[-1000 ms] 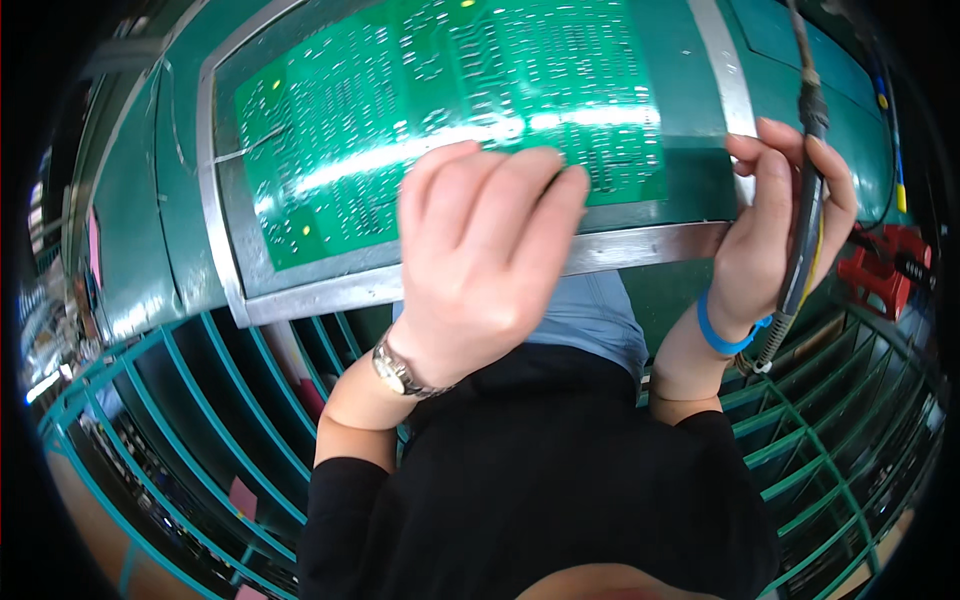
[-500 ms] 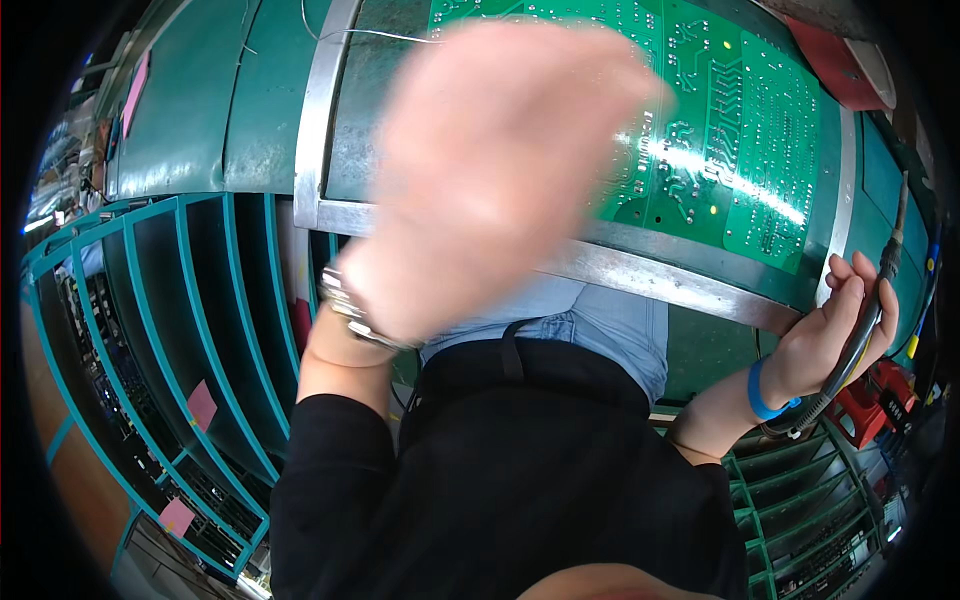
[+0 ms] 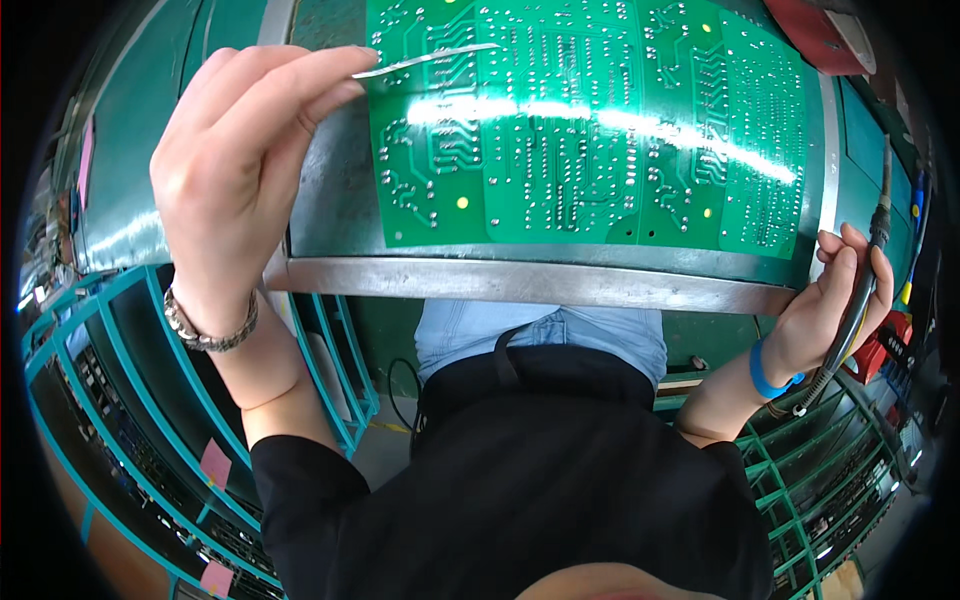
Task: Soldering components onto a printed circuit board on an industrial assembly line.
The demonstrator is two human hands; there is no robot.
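A green circuit board (image 3: 600, 185) with rows of shiny solder joints lies inside a metal-edged frame (image 3: 540, 282). At the frame's left side is my left hand (image 3: 235, 150), raised with thumb and forefinger pinched on a thin silvery solder wire (image 3: 430, 58). The wire reaches rightward over the upper left part of the board; whether its tip touches is unclear. Beside the frame's lower right corner, my right hand (image 3: 825, 310) grips a soldering iron (image 3: 880, 222) by its dark handle. The iron's tip points up and away, off the board.
Teal metal racks (image 3: 110, 350) holding dark boards stand at the lower left, and a green rack (image 3: 810, 450) is at the lower right. A red object (image 3: 825, 35) lies beyond the board's far right corner. The iron's cable hangs below my right hand.
My left hand, blurred over the board before, has swung left and now shows the wire in its pinch. The right hand with the iron has barely moved.
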